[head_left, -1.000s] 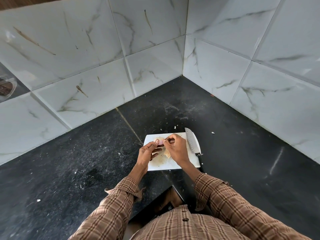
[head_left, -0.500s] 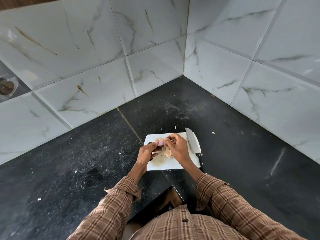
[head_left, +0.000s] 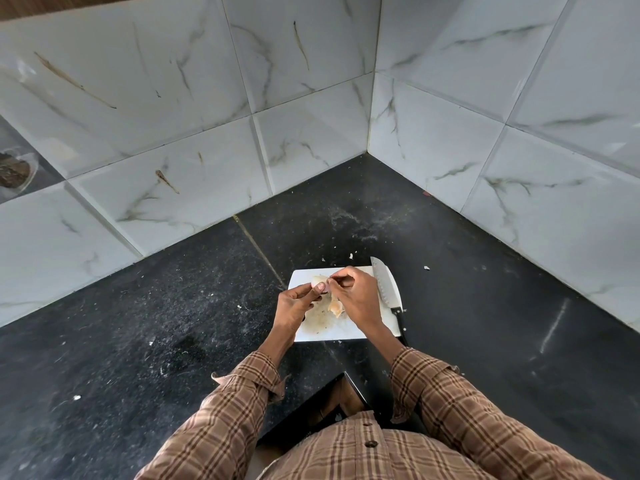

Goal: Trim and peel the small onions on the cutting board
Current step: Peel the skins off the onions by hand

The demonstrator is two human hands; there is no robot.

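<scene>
White board [head_left: 346, 332] with yellowish stains on a black speckled counter [head_left: 138, 323]. Pale pinkish onion [head_left: 320, 282]. Steel-grey knife [head_left: 386, 287], black handle. White wall tiles [head_left: 173, 98], grey-veined. Brown plaid sleeves [head_left: 221, 420].

Soft, even daylight fills the sharp wide-angle view; wall tiles [head_left: 194, 98] bow at the edges, shadows faint, glare mild.

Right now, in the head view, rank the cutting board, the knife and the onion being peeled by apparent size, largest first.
1. cutting board
2. knife, lying along the board's right edge
3. onion, mostly hidden between the left hand and right hand, so its full size is unclear
</scene>
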